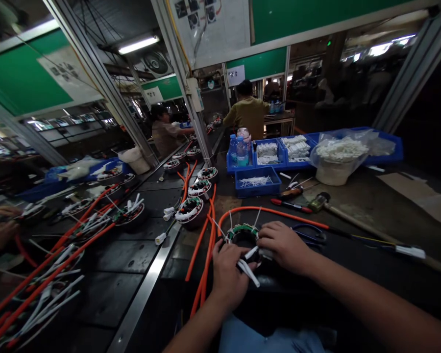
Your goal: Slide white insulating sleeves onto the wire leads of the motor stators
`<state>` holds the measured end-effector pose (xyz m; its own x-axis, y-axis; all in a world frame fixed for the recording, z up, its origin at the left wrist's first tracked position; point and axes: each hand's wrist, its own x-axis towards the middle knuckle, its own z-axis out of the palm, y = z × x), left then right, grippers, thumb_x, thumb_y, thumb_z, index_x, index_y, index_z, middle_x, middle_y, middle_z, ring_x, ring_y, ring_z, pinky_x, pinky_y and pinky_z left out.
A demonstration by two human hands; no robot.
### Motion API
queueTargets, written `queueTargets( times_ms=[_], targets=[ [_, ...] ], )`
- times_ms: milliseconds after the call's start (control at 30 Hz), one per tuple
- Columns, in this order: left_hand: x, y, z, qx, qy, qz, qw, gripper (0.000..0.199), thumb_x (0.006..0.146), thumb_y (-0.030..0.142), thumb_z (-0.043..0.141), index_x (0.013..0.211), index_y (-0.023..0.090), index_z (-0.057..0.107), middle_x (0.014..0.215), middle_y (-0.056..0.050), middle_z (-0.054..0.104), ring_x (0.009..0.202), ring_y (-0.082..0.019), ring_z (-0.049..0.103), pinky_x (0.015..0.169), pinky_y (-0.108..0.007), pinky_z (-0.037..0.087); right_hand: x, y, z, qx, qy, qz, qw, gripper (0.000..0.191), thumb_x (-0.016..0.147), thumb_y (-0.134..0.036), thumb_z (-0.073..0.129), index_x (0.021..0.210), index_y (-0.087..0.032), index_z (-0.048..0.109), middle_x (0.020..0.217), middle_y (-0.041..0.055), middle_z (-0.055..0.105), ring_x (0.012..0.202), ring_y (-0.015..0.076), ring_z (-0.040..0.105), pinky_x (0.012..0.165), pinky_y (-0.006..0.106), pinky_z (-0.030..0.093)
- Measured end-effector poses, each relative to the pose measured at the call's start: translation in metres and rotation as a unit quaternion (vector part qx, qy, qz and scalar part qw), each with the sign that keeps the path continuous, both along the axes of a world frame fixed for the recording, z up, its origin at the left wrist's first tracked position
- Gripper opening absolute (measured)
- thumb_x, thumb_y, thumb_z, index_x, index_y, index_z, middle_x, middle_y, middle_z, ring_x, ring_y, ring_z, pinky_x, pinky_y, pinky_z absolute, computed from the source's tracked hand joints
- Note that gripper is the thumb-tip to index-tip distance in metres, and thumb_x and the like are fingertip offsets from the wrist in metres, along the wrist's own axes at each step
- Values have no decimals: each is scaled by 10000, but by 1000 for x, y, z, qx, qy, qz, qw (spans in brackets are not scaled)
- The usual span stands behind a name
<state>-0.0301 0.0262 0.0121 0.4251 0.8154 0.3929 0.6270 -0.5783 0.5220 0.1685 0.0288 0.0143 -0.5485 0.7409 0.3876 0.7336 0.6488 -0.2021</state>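
Note:
A ring-shaped motor stator [243, 228] with a green and white upper rim sits on the bench in front of me. My left hand [230, 272] grips its near left side, fingers curled. My right hand [284, 245] is wrapped on its right side, with the fingertips at the rim. White sleeves [249, 273] stick out between my hands towards me. Thin white ties stand up from the far rim. An orange cable [268, 209] arches behind the stator and runs off to the right. Both palms and part of the near rim are hidden.
Finished-looking stators [189, 211] line the left edge of the bench beside a conveyor [128, 264]. A blue tray [257, 182], pliers [308, 235], a mallet [319, 201] and a tub [336, 164] lie beyond my hands. Another person's hand [2, 228] works at far left.

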Motion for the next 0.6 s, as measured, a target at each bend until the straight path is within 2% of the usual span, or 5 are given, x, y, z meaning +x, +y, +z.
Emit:
queueTargets(
  times_ms=[100,167,300,433,600],
  targets=[
    [3,-4,2,-1,15,-5,1000,245,696,197,650,933,229,599,863,-24,647,870,-221,573,984,-520,265,1,1,4,-29,37,-8,999,126,836,-182,504,892,-191,617,929,58,603,871,176,511,754,309,377],
    [1,-4,0,8,15,-14,1000,322,687,194,654,991,228,555,931,-35,639,914,-229,569,990,-523,269,2,-7,1,-10,54,-12,998,168,821,-162,512,955,-197,608,985,69,593,899,186,504,759,315,380],
    [0,-3,-9,41,-3,31,999,446,659,197,670,1049,201,453,965,-61,611,957,-251,562,980,-548,292,-3,-32,-17,44,73,-45,995,260,787,-57,456,959,-188,600,921,75,606,859,201,510,734,334,399],
    [4,-4,-14,56,9,58,997,582,636,186,672,1131,201,366,970,-67,596,967,-269,567,957,-567,322,-11,-49,-30,12,146,-97,984,280,743,-36,446,950,-168,583,869,76,600,797,184,524,687,304,446],
    [5,-2,-10,52,28,49,997,537,618,147,633,1094,180,387,945,-65,604,893,-247,595,964,-550,307,-20,-56,-16,29,120,-97,988,458,655,-38,505,1093,-167,542,1076,104,567,1023,242,472,877,413,395]
  ],
)
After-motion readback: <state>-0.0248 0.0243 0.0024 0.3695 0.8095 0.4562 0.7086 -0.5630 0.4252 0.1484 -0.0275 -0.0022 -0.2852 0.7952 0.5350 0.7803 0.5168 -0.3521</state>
